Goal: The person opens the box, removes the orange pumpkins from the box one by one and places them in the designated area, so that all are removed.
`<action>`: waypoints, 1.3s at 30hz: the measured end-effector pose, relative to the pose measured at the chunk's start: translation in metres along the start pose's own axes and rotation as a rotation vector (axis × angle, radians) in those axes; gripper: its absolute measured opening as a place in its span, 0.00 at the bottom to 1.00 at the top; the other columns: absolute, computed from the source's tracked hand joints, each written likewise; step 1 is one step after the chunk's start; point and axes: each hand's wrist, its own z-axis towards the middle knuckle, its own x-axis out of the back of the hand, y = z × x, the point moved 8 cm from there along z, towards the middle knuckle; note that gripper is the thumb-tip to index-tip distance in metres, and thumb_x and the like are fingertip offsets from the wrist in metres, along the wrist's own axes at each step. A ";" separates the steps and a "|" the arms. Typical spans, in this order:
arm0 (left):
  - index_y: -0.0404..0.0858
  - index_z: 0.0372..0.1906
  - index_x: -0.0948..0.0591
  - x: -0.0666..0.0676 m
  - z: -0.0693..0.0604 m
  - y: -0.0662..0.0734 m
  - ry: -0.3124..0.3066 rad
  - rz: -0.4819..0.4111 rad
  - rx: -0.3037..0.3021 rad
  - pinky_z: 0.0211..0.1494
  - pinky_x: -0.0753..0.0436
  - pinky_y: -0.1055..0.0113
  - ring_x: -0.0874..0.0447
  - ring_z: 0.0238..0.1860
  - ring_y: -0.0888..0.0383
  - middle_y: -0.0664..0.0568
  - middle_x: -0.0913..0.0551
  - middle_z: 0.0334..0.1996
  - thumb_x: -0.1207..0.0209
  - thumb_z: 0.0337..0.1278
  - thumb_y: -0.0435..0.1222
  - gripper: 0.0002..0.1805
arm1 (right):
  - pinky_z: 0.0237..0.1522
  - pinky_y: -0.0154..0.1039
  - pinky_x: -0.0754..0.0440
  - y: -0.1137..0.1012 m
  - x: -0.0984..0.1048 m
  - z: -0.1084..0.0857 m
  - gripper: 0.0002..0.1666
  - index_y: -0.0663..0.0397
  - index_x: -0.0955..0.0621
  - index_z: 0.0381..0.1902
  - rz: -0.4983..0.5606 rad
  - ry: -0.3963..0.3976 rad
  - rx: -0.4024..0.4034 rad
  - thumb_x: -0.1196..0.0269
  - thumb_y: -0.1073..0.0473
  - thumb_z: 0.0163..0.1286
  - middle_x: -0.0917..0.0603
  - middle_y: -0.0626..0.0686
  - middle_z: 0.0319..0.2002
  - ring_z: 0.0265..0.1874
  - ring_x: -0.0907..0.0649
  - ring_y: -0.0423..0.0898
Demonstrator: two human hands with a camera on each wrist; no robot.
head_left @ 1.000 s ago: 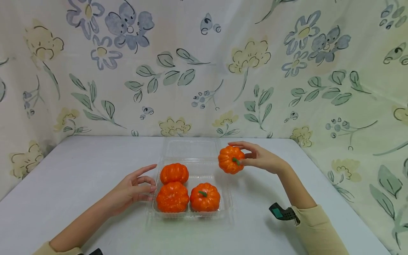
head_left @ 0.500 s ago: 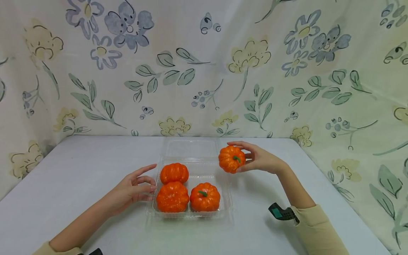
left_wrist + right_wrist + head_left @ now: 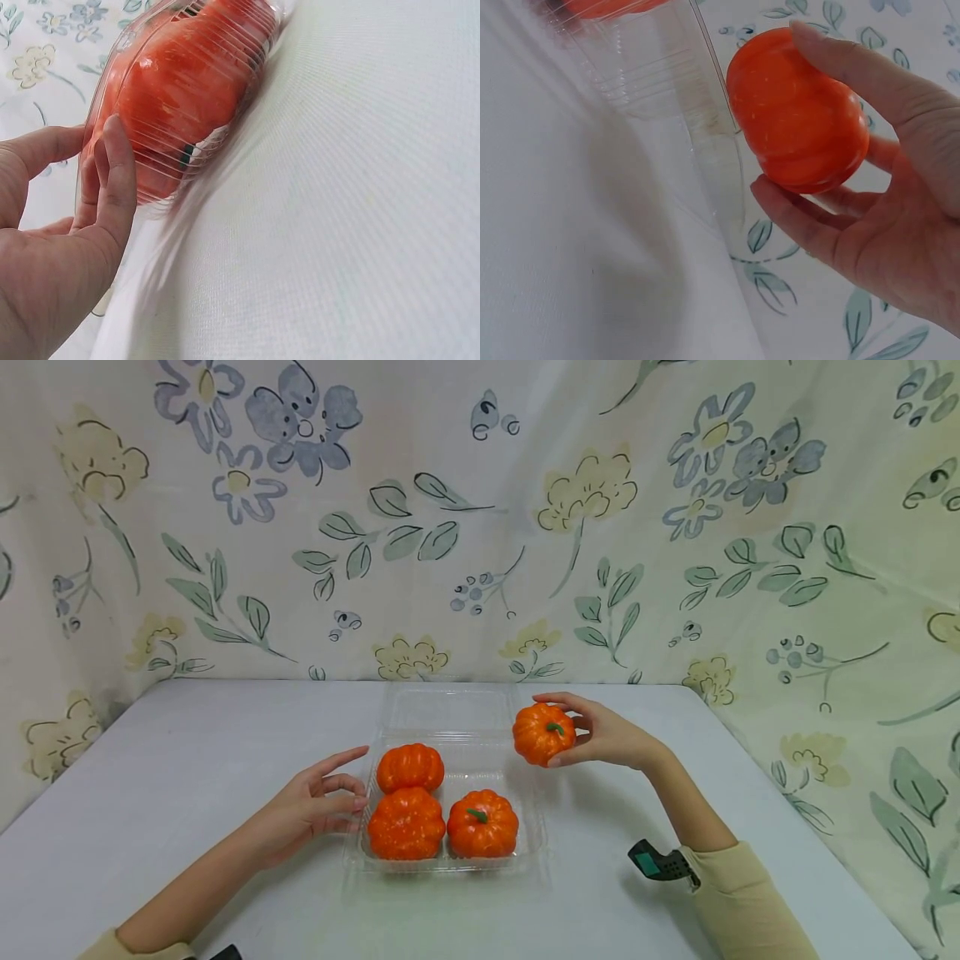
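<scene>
Cloth (image 3: 480, 635) printed with blue and yellow flowers and green leaves hangs behind everything, and before it stretches my white worktop (image 3: 225, 735). On this worktop lies a clear plastic container (image 3: 480, 864), and its lid (image 3: 450, 710) is folded open toward the cloth. My beige sleeves (image 3: 757, 902) enter from the lower corners.

Of my two hands, the left hand (image 3: 311, 806) is relaxed, with its fingers slightly bent and apart, and they touch the left wall of the container. The right hand (image 3: 603, 735) holds one orange pumpkin (image 3: 543, 734) between thumb and fingers. This pumpkin is in the air, just beside the right back part of the container (its shadow falls on the worktop).

Three more pumpkins sit inside the container: the back left pumpkin (image 3: 410, 768), which touches the front left pumpkin (image 3: 406, 824), and the front right pumpkin (image 3: 482, 825), just beside the last one.

Near my right cuff I wear a dark band (image 3: 660, 862) with a greenish face. Smallest are the green stems (image 3: 477, 815), which the head view shows on the held pumpkin and on the front right pumpkin.
</scene>
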 end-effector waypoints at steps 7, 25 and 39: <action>0.37 0.86 0.53 0.000 0.000 0.000 -0.001 0.000 0.001 0.52 0.10 0.62 0.15 0.41 0.57 0.51 0.19 0.45 0.39 0.75 0.34 0.46 | 0.61 0.40 0.15 0.004 0.007 0.000 0.46 0.59 0.31 0.74 -0.044 0.054 -0.001 0.23 0.63 0.62 0.26 0.63 0.69 0.66 0.23 0.62; 0.37 0.86 0.54 0.000 -0.001 0.000 0.005 0.011 0.014 0.49 0.10 0.65 0.18 0.37 0.59 0.52 0.19 0.44 0.39 0.75 0.35 0.47 | 0.65 0.53 0.17 0.021 0.025 -0.005 0.44 0.59 0.31 0.74 -0.096 0.157 -0.051 0.24 0.59 0.64 0.24 0.62 0.69 0.68 0.24 0.63; 0.38 0.86 0.53 0.000 -0.001 -0.001 0.010 0.013 0.019 0.49 0.10 0.66 0.18 0.38 0.59 0.52 0.19 0.44 0.39 0.75 0.35 0.47 | 0.64 0.50 0.18 0.040 0.035 -0.007 0.43 0.58 0.30 0.74 -0.081 0.218 -0.101 0.25 0.60 0.66 0.26 0.62 0.69 0.64 0.21 0.61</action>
